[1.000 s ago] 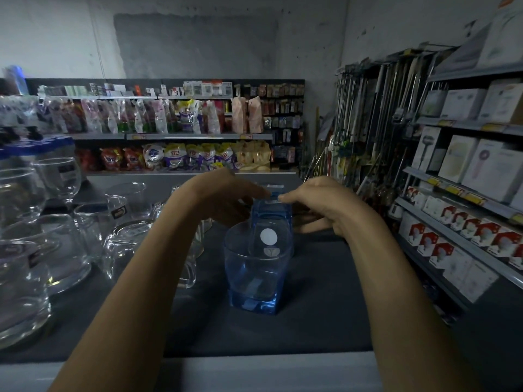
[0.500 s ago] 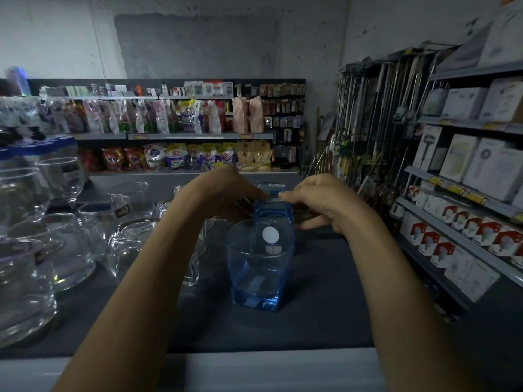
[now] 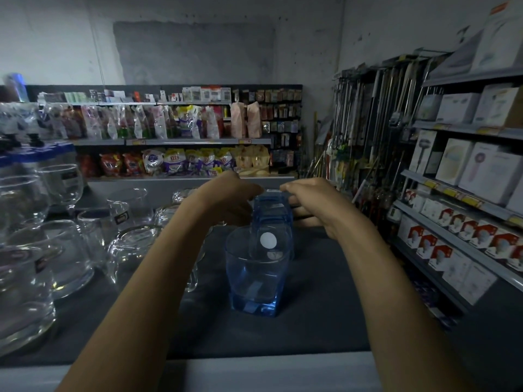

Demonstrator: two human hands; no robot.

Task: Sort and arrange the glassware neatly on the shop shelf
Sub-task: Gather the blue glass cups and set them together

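Note:
A blue square-based tumbler (image 3: 256, 278) stands upright on the dark shelf top (image 3: 319, 301), a round white sticker on its far side. Right behind it stands a second blue tumbler (image 3: 271, 210), upside down. My left hand (image 3: 226, 199) and my right hand (image 3: 311, 205) reach over the near tumbler and hold the rear one from either side near its top, fingertips nearly meeting above it. Clear glass mugs (image 3: 133, 247) and jugs crowd the shelf to the left of my left forearm.
Large clear bowls and jugs (image 3: 25, 284) and a stemmed glass (image 3: 60, 188) fill the shelf's left side. A pale shelf edge (image 3: 254, 372) runs along the front. Boxed goods (image 3: 464, 244) line racks on the right, packaged goods the far shelves.
Both hands stay on the rear blue tumbler and have barely shifted. The near tumbler has not moved.

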